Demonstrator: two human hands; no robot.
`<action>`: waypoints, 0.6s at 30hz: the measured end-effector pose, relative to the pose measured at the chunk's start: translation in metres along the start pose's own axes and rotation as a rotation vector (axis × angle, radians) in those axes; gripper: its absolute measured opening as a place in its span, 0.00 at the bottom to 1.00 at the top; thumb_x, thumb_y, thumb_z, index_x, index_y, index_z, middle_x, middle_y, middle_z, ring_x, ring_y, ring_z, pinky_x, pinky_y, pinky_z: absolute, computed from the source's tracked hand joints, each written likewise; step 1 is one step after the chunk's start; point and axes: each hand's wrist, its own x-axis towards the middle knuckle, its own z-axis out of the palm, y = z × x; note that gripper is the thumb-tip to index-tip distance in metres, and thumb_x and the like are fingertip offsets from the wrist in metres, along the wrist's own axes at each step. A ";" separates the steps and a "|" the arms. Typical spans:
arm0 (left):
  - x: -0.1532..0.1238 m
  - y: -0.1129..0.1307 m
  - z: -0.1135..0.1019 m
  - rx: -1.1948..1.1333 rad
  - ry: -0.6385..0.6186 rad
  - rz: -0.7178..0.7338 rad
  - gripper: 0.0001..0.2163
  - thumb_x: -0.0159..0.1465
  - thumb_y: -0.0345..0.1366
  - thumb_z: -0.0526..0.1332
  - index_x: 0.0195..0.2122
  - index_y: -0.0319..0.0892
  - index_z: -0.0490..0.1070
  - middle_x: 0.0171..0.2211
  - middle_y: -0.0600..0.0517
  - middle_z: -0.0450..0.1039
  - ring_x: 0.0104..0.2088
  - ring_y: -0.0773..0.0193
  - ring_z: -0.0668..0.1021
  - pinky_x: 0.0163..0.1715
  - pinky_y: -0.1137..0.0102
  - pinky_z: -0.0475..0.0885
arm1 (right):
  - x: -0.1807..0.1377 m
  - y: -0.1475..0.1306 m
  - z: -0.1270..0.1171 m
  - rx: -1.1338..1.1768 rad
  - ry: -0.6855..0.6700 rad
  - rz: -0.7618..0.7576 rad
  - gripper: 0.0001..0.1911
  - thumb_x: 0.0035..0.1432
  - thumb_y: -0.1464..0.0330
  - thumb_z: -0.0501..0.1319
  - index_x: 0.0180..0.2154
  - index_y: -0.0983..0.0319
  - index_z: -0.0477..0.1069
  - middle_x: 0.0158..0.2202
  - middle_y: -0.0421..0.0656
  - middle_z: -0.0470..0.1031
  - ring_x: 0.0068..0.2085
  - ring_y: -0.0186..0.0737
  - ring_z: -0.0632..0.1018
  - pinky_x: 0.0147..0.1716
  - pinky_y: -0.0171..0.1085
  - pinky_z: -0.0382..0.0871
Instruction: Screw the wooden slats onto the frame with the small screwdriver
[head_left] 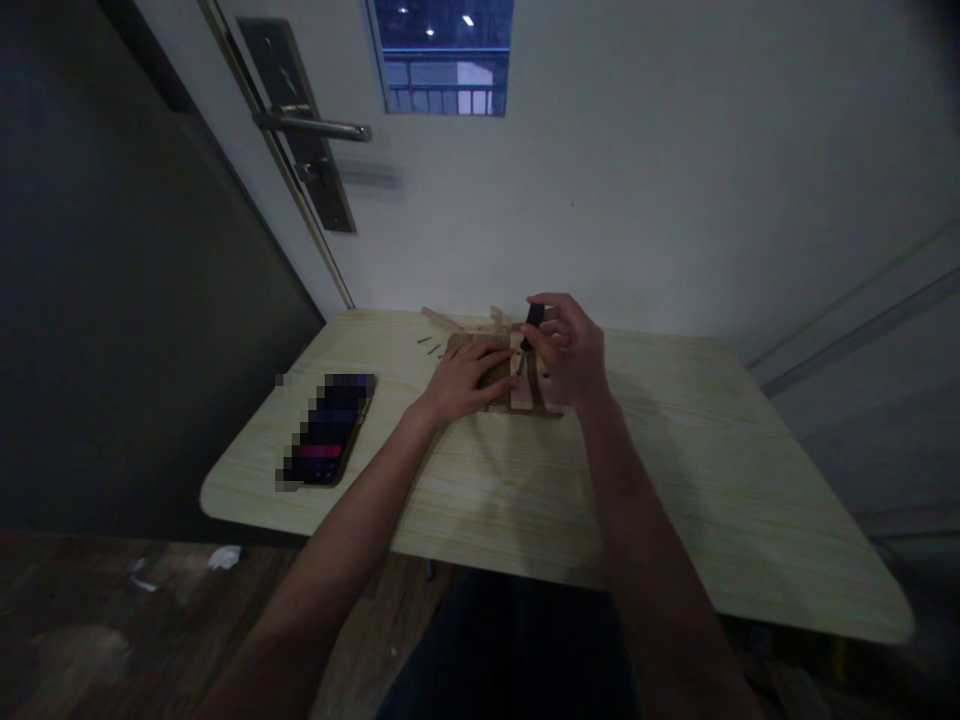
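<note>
A screwdriver with a black handle is gripped in my right hand, its shaft slanting down onto a pale wooden strip. That strip lies across a darker brown board on the table. My left hand rests flat on the board with its fingers spread, the fingertips near the screwdriver's tip. What the tip touches is too small to make out. Several loose screws lie just left of the board. Behind the board are pale wooden pieces, partly hidden.
A phone with a lit screen lies at the left of the light wooden table. The table's far edge meets a white door with a metal handle. Scraps of white paper are on the floor at left.
</note>
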 end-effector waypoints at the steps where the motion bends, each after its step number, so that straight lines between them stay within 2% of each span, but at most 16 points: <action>1: 0.000 0.000 0.000 -0.002 -0.005 -0.004 0.25 0.71 0.53 0.54 0.63 0.46 0.70 0.63 0.45 0.70 0.62 0.47 0.72 0.63 0.49 0.66 | 0.000 0.000 0.000 -0.035 0.022 0.001 0.14 0.57 0.62 0.68 0.45 0.54 0.74 0.33 0.38 0.76 0.28 0.33 0.77 0.23 0.31 0.73; 6: 0.000 0.000 -0.001 -0.014 -0.012 -0.003 0.24 0.71 0.52 0.55 0.63 0.47 0.70 0.63 0.46 0.70 0.63 0.47 0.71 0.63 0.49 0.65 | 0.002 -0.001 -0.004 -0.206 0.042 -0.129 0.07 0.58 0.66 0.66 0.40 0.55 0.76 0.34 0.39 0.74 0.28 0.33 0.73 0.28 0.35 0.73; 9: 0.000 -0.001 -0.001 -0.011 -0.008 -0.003 0.25 0.71 0.53 0.54 0.63 0.46 0.70 0.63 0.45 0.69 0.62 0.47 0.72 0.63 0.49 0.66 | 0.002 -0.001 -0.007 -0.180 -0.015 -0.146 0.09 0.61 0.63 0.64 0.44 0.56 0.76 0.40 0.42 0.77 0.30 0.34 0.75 0.30 0.36 0.76; 11: 0.000 -0.001 0.000 -0.012 -0.005 0.000 0.25 0.71 0.53 0.54 0.63 0.46 0.70 0.63 0.44 0.70 0.62 0.47 0.72 0.63 0.49 0.65 | 0.002 -0.001 -0.009 -0.124 -0.072 -0.159 0.13 0.65 0.60 0.60 0.48 0.56 0.76 0.47 0.45 0.78 0.40 0.39 0.79 0.35 0.38 0.79; 14: 0.000 0.000 0.000 -0.018 -0.006 -0.002 0.25 0.71 0.54 0.54 0.63 0.47 0.70 0.63 0.45 0.70 0.62 0.48 0.72 0.63 0.50 0.65 | 0.002 0.000 -0.011 -0.055 -0.130 -0.162 0.17 0.69 0.58 0.55 0.51 0.56 0.75 0.52 0.48 0.78 0.52 0.44 0.79 0.44 0.43 0.80; 16: 0.000 0.000 0.000 -0.020 -0.005 -0.003 0.25 0.71 0.53 0.55 0.63 0.46 0.70 0.63 0.45 0.70 0.62 0.48 0.72 0.64 0.50 0.65 | 0.001 0.000 -0.010 -0.010 -0.131 -0.119 0.17 0.68 0.57 0.56 0.51 0.56 0.75 0.53 0.48 0.78 0.51 0.44 0.80 0.44 0.43 0.80; 18: 0.000 0.000 0.000 -0.019 -0.003 -0.003 0.25 0.71 0.52 0.55 0.63 0.45 0.70 0.63 0.44 0.70 0.63 0.47 0.71 0.64 0.49 0.65 | 0.001 0.001 -0.008 0.020 -0.118 -0.070 0.16 0.66 0.57 0.60 0.52 0.55 0.74 0.51 0.46 0.79 0.44 0.41 0.82 0.39 0.40 0.81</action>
